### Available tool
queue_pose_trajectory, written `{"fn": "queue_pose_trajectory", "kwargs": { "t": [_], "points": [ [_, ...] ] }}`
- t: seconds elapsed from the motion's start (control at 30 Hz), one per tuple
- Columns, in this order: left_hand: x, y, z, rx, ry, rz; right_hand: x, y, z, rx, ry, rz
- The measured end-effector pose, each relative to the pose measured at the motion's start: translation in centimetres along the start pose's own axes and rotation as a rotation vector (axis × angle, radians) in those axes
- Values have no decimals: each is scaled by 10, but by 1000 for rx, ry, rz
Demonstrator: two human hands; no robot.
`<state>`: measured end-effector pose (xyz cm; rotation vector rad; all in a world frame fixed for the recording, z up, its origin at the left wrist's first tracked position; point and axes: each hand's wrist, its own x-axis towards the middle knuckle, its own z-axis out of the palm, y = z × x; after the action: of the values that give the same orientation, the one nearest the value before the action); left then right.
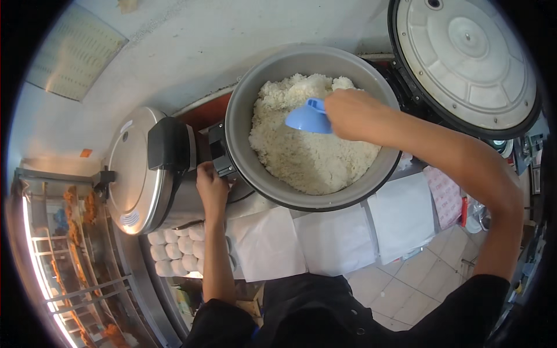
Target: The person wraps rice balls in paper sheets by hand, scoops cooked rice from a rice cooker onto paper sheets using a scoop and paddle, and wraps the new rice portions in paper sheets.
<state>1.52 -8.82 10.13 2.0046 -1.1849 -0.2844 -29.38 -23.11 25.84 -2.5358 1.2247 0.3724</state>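
Observation:
White cooked rice (322,161) fills much of the round grey pot of a large rice cooker (243,148), whose lid stands raised. Over the rice, my right hand (354,114) grips a blue plastic scoop (308,118), its rounded back facing up; the handle is mostly hidden in my fist. At the cooker's left side my left hand (212,185) is against the black handle bracket (221,150); its fingertips are partly hidden, so whether it grips the bracket is unclear.
The raised lid (468,65) is at upper right. A second, closed cooker (135,169) stands on the left, near wrapped white rounded packets (174,252). Sheets of white paper (335,239) lie along the front edge. A display case with fried food (74,235) is at far left.

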Motion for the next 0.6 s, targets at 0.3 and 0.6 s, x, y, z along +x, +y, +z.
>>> {"fn": "queue_pose_trajectory", "kwargs": {
  "t": [0.3, 0.6],
  "points": [
    [-41, -166, 119, 639, -194, 216, 45, -23, 35, 227, 81, 69],
    [-75, -139, 107, 0, -17, -207, 94, -46, 83, -112, -481, -166]
  ]
}}
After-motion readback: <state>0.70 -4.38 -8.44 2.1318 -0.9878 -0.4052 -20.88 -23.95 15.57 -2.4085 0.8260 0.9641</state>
